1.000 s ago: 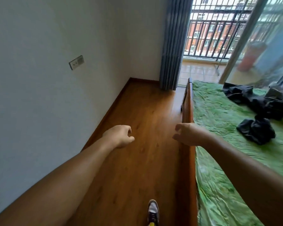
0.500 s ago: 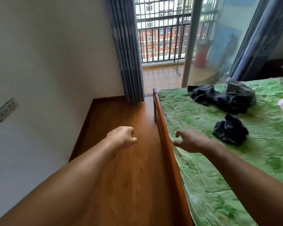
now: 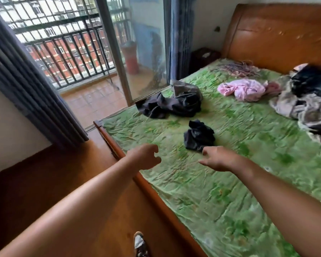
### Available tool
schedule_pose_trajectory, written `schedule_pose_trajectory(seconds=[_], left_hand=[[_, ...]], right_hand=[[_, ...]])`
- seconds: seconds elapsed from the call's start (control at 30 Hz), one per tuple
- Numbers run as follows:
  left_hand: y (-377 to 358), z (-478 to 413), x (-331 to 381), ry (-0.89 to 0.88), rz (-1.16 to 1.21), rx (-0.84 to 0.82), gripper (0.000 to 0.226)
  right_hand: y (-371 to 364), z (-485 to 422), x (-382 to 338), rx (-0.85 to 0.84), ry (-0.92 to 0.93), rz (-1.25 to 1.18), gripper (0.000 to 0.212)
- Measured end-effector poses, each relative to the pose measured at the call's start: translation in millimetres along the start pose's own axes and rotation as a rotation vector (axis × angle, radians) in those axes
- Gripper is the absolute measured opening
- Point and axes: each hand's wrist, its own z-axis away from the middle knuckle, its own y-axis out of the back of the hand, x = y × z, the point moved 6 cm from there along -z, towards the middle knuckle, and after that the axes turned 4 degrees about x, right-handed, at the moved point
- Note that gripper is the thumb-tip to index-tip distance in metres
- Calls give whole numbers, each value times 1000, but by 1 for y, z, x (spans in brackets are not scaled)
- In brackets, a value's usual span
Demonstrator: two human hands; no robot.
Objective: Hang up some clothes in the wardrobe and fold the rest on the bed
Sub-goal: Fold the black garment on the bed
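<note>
Left hand [image 3: 146, 158], right hand [image 3: 219, 158]: loosely curled, empty, at the foot edge of the green-sheeted wooden bed [image 3: 230, 201]. Small crumpled dark garment [image 3: 198, 135]: on sheet, just beyond right hand. Crumpled pink garment [image 3: 243, 89]: nearer headboard.

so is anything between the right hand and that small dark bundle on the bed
Nothing visible is. The right hand hovers over bare green sheet, just short of the small dark bundle. Its fingers are loosely curled and hold nothing.

Glossy wood bed frame [image 3: 157, 193]; crinkled green cloth sheet [image 3: 220, 201]; polished wood floor [image 3: 44, 182].
</note>
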Motion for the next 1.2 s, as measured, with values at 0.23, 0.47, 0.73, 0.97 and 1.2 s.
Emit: schedule_pose_trajectory(seconds=[0.23, 0.47, 0.73, 0.97, 1.2], left_hand=[[6, -121, -36, -227, -76, -105, 44], [-7, -216, -32, -387, -129, -196, 46], [-40, -319, -1, -460, -195, -273, 50], [-90, -421, 17, -481, -208, -375, 55], [-163, -537, 50, -546, -217, -336, 70]], right_hand=[[2, -54, -9, -33, -292, -116, 60], [-14, -94, 6, -47, -436, -179, 47], [-49, -177, 55, -90, -520, -269, 48], [-87, -285, 91, -121, -532, -283, 38], [-132, -397, 128, -78, -552, -326, 31]])
